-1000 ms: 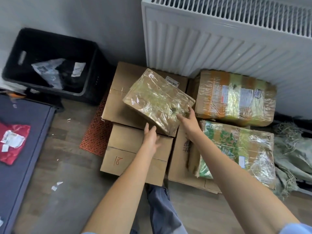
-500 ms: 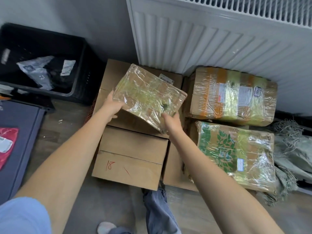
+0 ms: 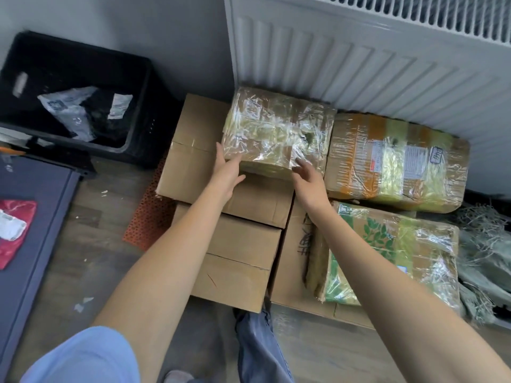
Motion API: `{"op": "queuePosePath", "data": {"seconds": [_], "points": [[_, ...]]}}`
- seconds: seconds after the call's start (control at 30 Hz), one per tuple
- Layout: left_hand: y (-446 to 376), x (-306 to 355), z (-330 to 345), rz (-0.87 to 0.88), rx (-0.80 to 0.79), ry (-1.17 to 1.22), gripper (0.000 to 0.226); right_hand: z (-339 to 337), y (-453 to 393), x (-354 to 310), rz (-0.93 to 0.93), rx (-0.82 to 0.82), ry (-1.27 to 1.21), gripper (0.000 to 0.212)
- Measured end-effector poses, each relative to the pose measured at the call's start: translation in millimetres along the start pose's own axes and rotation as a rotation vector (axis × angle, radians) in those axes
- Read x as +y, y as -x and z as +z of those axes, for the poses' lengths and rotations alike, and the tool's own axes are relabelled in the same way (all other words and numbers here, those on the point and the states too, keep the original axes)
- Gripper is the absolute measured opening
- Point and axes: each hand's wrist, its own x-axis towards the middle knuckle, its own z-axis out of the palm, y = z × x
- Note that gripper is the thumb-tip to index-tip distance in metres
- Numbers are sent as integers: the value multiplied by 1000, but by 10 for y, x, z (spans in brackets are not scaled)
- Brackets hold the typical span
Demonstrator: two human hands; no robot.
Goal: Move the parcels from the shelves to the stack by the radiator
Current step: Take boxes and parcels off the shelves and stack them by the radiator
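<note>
A parcel wrapped in clear crinkled film (image 3: 276, 128) lies flat on top of a plain cardboard box (image 3: 190, 161), square against the white radiator (image 3: 373, 59). My left hand (image 3: 226, 170) touches the parcel's near left corner with straight fingers. My right hand (image 3: 307, 178) hovers at its near right edge, fingers loose and spread, holding nothing. To the right lie two more film-wrapped parcels, an orange-taped one (image 3: 398, 161) and one with green leaf print (image 3: 387, 255). A second plain box (image 3: 235, 258) sits in front.
A black crate (image 3: 138, 106) with bags inside stands at the left by the wall. A dark mat (image 3: 36, 230) with a red packet (image 3: 13, 230) lies at far left. An orange rubber mat (image 3: 149, 217) shows under the boxes. Grey sacking (image 3: 484, 258) is heaped at right.
The film-wrapped parcel went from tilted and held in both hands to lying flat against the radiator. Both hands have loosened their hold on it.
</note>
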Motion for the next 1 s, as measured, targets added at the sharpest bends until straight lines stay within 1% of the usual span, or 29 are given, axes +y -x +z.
{"op": "queuePosePath", "data": {"seconds": [0.13,0.23,0.33,0.43,0.6,0.73,0.83,0.9,1.0], "points": [[245,-184,-345,-40,-19,-136,63,171,241,146,11,-15,79,44],[432,-318,-817,-80,24,-158,58,395,409,73,15,-33,138,41],[692,-408,-1400,-102,110,-121,55,778,679,-105,-28,-112,191,38],[1055,-512,-2062,-80,181,-48,55,1288,1081,-306,-95,-203,221,35],[2066,-595,-3081,-61,286,48,54,2078,2082,-599,-193,-311,296,32],[3161,-484,-4129,9,382,128,45,2724,3135,-1148,-289,-420,302,31],[3856,-293,-4822,90,495,178,42,3132,3720,-1615,-392,-513,342,29],[4238,-139,-5200,151,576,220,39,3358,4015,-1936,-463,-594,369,29],[4550,54,-5619,214,631,255,39,3676,4251,-2462,-533,-632,348,33]]}}
